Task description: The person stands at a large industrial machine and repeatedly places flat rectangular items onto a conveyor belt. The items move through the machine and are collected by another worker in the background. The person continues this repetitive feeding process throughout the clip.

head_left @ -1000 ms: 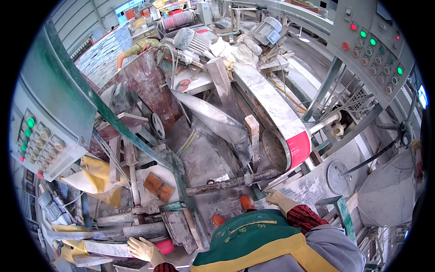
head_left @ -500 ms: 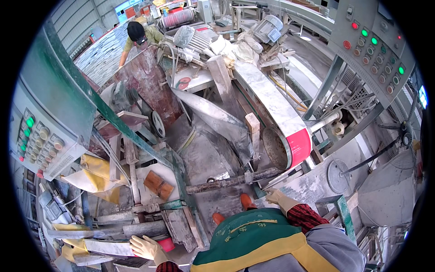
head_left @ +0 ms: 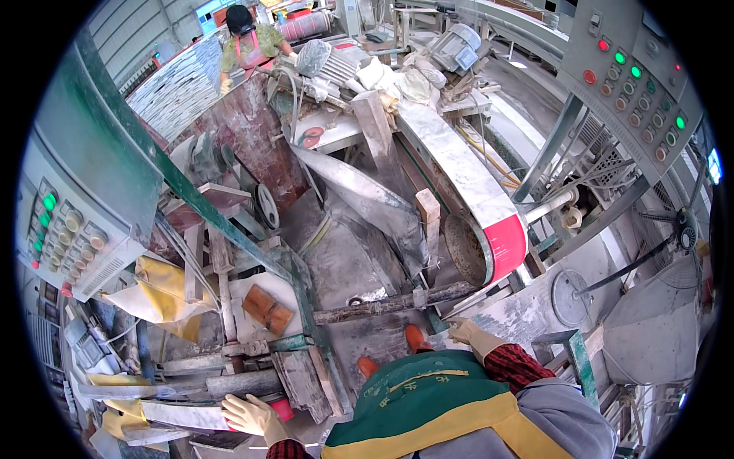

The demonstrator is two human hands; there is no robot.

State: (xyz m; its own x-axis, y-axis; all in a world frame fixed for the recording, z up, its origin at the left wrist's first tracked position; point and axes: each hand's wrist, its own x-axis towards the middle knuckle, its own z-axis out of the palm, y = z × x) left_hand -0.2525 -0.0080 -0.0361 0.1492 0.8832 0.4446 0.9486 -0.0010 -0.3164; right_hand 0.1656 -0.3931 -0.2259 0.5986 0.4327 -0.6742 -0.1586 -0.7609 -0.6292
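My left hand (head_left: 252,418), in a pale rubber glove, lies with fingers spread at the end of a white, grey-veined band (head_left: 183,415). A red part (head_left: 283,409) of that band shows just beyond the fingers. My right hand (head_left: 468,334), gloved too, is curled beside a low green metal frame (head_left: 435,321); what its fingers hold, if anything, is hidden. Ahead of it, a second long white, veined band (head_left: 459,157) bends down at a bright red stretch (head_left: 506,246) round a drum-like end (head_left: 466,249).
Control panels with lit buttons stand left (head_left: 73,237) and right (head_left: 634,84). A rough bar (head_left: 394,304) crosses before my orange boots (head_left: 415,337). A brown block (head_left: 267,309) lies left. A fan (head_left: 684,229) stands right. A co-worker (head_left: 251,46) is at the far left.
My left hand has shifted slightly to the right along the band. My right hand stays in place. The co-worker has straightened up from leaning over and moved a little right.
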